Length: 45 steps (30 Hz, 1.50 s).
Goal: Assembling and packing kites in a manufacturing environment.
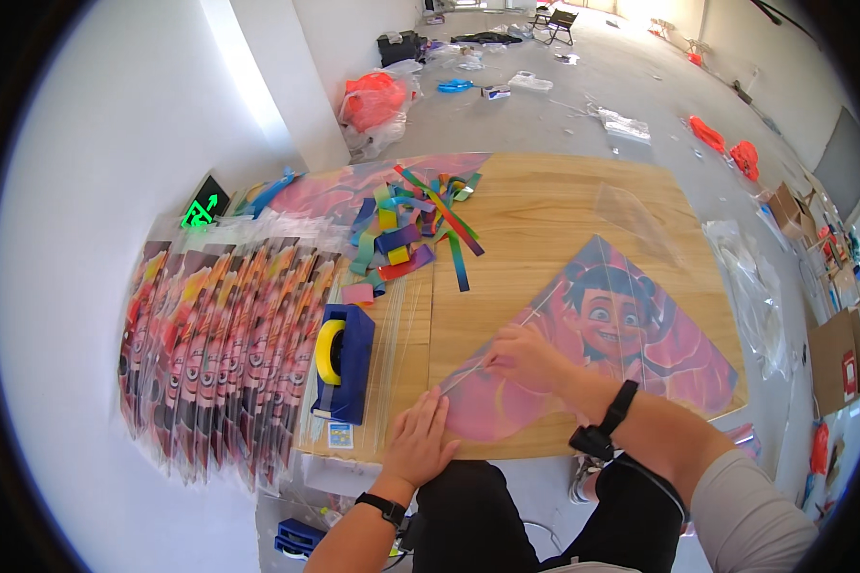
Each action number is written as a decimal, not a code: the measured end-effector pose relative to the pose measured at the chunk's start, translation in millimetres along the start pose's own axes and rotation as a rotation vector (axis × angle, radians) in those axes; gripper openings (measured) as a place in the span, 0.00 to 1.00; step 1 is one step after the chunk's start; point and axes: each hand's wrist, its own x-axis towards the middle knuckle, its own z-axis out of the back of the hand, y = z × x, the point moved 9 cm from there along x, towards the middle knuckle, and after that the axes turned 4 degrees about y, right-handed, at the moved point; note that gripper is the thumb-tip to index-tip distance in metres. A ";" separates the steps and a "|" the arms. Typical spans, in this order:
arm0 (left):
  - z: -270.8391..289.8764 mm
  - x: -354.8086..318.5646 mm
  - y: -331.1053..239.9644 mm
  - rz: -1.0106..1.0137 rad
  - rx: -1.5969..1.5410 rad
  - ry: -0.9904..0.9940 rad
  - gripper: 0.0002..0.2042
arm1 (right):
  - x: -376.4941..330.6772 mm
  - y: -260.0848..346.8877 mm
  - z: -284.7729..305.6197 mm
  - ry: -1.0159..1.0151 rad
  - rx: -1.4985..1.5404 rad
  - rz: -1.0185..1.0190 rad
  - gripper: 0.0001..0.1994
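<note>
A pink kite [621,334] printed with a cartoon figure lies flat on the wooden table [545,210]. My left hand [419,441] presses flat on the kite's left corner near the table's front edge, fingers spread. My right hand [524,358] rests on the kite a little farther in, fingertips pinched on a thin clear rod [506,339] that runs along the kite's upper left edge. A black watch sits on each wrist.
A blue tape dispenser [344,363] with a yellow roll stands left of my hands. Several folded kites [220,353] overlap in a row at the left. Colourful ribbon strips [416,229] are piled at the back. Clear plastic bags [755,296] lie right of the table.
</note>
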 end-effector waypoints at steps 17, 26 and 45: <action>-6.8 -0.9 2.9 -0.003 -0.008 -0.005 0.35 | 30.6 34.4 -73.8 0.083 -0.176 0.073 0.04; -8.4 -0.4 4.3 0.016 0.000 0.006 0.35 | 25.0 27.9 -62.6 0.037 -0.337 0.150 0.03; -9.9 0.7 6.2 0.018 -0.036 -0.009 0.35 | 6.9 -45.9 20.3 0.040 -0.667 0.192 0.05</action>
